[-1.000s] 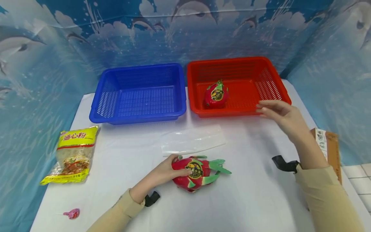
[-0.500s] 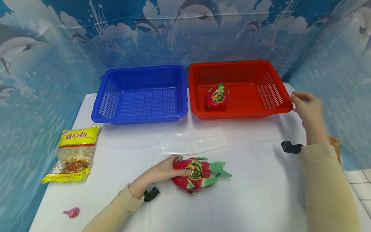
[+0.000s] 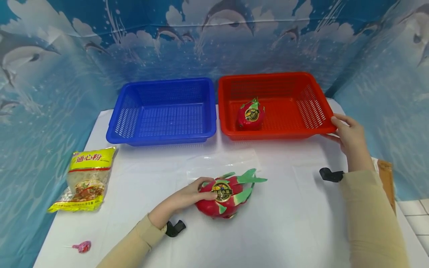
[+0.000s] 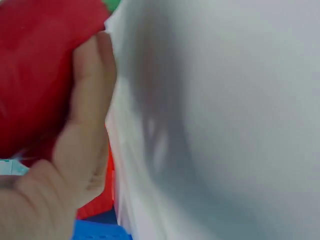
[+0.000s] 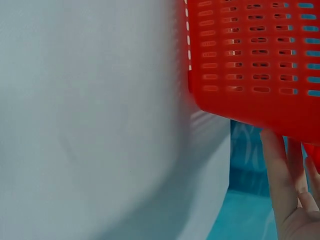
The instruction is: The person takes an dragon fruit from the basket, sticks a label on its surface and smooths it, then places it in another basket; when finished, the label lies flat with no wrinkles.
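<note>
In the head view my left hand (image 3: 192,193) grips a large red dragon fruit (image 3: 229,203) with green leaf tips and a black-gold label. The thumb lies beside the label; the far fingers are partly hidden behind the fruit. The left wrist view shows the fruit (image 4: 35,75) close up, with a shadow on the white cloth nearby. My right hand (image 3: 352,137) holds the front right corner of the red basket (image 3: 278,132), thumb at the rim and fingers below it. Inside that basket lies a second, smaller dragon fruit (image 3: 251,115).
A blue basket (image 3: 161,138) stands left of the red one. Clear plastic film (image 3: 224,160) lies between baskets and held fruit. At the left are a yellow food packet (image 3: 88,178) and a pink lollipop (image 3: 83,246). A brown box (image 3: 386,178) sits by the right forearm.
My right hand has moved right from the red basket's front to its right corner and taken hold there. The dragon fruit in my left hand has tilted, its leafy end rising slightly.
</note>
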Available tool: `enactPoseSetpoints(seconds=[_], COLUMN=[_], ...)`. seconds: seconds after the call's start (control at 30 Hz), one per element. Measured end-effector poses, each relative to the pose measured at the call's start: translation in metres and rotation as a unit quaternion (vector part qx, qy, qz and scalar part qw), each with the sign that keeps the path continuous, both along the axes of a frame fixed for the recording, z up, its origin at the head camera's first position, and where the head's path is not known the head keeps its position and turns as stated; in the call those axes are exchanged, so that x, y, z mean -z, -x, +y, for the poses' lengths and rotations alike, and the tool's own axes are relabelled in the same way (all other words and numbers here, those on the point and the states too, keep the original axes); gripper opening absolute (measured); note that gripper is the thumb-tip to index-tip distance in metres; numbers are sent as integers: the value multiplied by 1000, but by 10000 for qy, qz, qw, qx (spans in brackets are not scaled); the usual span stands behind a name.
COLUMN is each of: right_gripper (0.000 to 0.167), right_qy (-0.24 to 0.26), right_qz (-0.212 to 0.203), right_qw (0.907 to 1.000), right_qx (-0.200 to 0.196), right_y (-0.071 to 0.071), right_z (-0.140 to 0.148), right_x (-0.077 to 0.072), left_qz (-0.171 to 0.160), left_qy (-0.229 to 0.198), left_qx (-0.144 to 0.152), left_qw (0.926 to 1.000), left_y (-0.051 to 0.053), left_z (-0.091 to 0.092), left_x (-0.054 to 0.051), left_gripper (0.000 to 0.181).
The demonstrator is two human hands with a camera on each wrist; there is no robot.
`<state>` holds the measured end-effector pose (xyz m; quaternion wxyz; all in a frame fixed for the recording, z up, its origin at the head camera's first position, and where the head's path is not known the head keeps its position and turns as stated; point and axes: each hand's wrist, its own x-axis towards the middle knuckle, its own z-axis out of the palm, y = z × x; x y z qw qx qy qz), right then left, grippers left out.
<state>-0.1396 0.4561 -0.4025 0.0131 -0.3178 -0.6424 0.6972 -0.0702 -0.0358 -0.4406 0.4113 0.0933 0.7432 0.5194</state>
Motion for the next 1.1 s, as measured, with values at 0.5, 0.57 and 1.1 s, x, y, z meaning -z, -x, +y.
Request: enactPoseSetpoints(seconds=[0.5,0.57,1.1], right_gripper=[72,72,74], right_qy=[-444,-452,-483], right_qz=[-303,-313,-363], right_qw=[9985,9984,9978], right_qx=[121,128,279], right_y=[15,15,5], right_z=[-3,-4,-2], right_x=[-3,-2,4], left_qz=[-502,-508,-463], left_qy=[-2366,-2537,-2416], left_qx=[-1065,-1293,-2322], left_qw=[9644,9573,9411], left_y=[47,61,137], left_z=[90,108,237], left_x=[-76,-87,-95], left_gripper=[54,54,56])
